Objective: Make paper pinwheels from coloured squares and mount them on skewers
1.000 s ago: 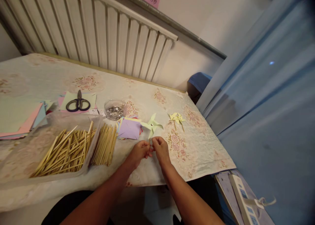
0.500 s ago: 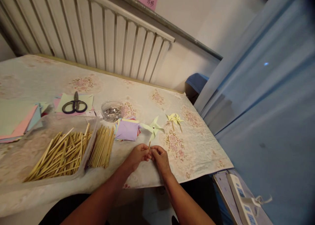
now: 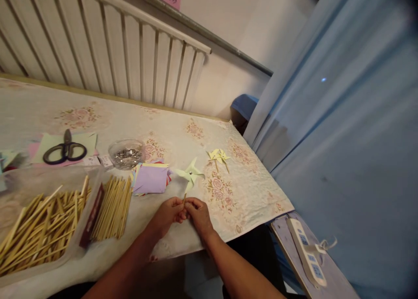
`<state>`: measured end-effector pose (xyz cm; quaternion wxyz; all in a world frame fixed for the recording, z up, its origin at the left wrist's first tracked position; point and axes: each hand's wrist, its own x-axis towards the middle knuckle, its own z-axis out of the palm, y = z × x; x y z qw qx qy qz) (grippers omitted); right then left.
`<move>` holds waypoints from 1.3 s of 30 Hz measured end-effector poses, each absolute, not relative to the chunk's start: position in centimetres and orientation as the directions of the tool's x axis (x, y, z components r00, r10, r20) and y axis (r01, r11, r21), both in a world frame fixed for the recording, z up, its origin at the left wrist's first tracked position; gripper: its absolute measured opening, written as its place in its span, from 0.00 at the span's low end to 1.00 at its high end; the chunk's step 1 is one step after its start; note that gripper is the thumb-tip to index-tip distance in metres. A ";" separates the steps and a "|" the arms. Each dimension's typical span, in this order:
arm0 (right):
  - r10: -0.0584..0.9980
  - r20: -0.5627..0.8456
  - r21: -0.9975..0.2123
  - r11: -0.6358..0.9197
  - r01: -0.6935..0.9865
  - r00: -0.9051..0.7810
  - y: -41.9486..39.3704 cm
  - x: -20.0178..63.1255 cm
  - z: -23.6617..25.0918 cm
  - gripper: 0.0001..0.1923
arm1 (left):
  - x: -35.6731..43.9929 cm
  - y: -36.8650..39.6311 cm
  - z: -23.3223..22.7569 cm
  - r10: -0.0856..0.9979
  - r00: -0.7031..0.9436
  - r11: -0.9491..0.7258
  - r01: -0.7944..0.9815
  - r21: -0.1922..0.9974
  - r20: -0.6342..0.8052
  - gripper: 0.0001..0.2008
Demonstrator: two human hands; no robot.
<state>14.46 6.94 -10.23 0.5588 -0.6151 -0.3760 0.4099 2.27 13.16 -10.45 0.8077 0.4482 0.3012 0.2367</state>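
Pinwheel (image 3: 191, 174), pale green, observed over the desk (image 3: 261, 198); its stick (image 3: 184, 197) is pinched by left hand (image 3: 170, 214) and right hand (image 3: 200, 215) together, near a purple-topped paper stack (image 3: 150, 179).

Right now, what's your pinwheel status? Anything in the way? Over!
Left hand, right hand: both pinching stick. Pale green pinwheel at stick's end. Paper stack close left, not blocking.

A pale green paper pinwheel (image 3: 195, 175), its four vanes open around a small central pin (image 3: 190, 173), is just right of the purple-topped paper stack (image 3: 150, 179), its wooden stick (image 3: 184, 197) pointing down, lower end hidden.
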 end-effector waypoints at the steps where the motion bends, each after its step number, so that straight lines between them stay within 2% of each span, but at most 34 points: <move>1: 0.924 -0.092 -0.995 -0.096 -0.009 0.371 7.0 14.5 -10.1 0.09 | 2.2 13.2 -10.5 0.649 0.708 0.481 -0.102 0.871 -0.276 0.15; 5: 0.929 -0.114 -0.994 -0.103 -0.047 0.352 7.2 14.5 -9.3 0.06 | 2.3 13.1 -10.6 0.670 0.681 0.438 -0.044 0.898 -0.294 0.16; 9: 0.928 -0.119 -0.992 -0.094 -0.086 0.354 7.3 14.5 -8.9 0.03 | 2.8 12.5 -10.1 0.737 0.601 0.339 0.070 0.938 -0.311 0.14; 12: 0.924 -0.113 -0.991 -0.078 -0.108 0.364 7.4 14.6 -8.9 0.04 | 3.1 11.5 -9.9 0.828 0.510 0.201 0.116 0.973 -0.232 0.12; 15: 0.910 -0.080 -0.993 -0.036 -0.115 0.406 7.4 14.7 -9.1 0.05 | 3.0 10.2 -10.4 0.914 0.399 -0.023 0.237 0.971 -0.076 0.11; 18: 0.898 -0.076 -0.991 -0.020 -0.132 0.434 7.4 14.8 -9.6 0.05 | 2.9 8.8 -11.3 0.939 0.297 -0.286 0.401 0.871 0.172 0.09; 20: 0.892 -0.078 -0.991 -0.020 -0.134 0.445 7.5 14.8 -10.0 0.05 | 2.9 8.0 -11.7 0.899 0.288 -0.435 0.486 0.758 0.331 0.08; 23: 0.892 -0.066 -0.993 -0.013 -0.121 0.447 7.5 14.8 -10.5 0.05 | 3.2 7.3 -11.9 0.829 0.339 -0.553 0.608 0.570 0.444 0.08; 27: 0.905 -0.058 -0.995 -0.017 -0.101 0.422 7.3 15.1 -10.8 0.05 | 3.8 7.0 -11.5 0.775 0.427 -0.593 0.747 0.300 0.466 0.09; 29: 0.913 -0.054 -0.995 -0.015 -0.099 0.405 7.2 15.3 -10.7 0.05 | 4.0 7.0 -11.3 0.774 0.444 -0.578 0.787 0.215 0.452 0.09; 35: 0.930 -0.075 -0.997 -0.060 -0.053 0.361 6.4 16.9 -10.8 0.03 | 4.2 7.0 -11.1 0.781 0.462 -0.559 0.817 0.141 0.421 0.08; 37: 0.916 0.002 -0.997 -0.027 0.067 0.400 5.9 18.3 -11.0 0.02 | 4.2 7.0 -11.1 0.790 0.460 -0.550 0.824 0.139 0.405 0.09; 39: 0.889 0.166 -0.960 0.048 0.276 0.426 5.2 20.5 -11.1 0.02 | 4.3 6.9 -11.1 0.795 0.458 -0.544 0.829 0.133 0.397 0.09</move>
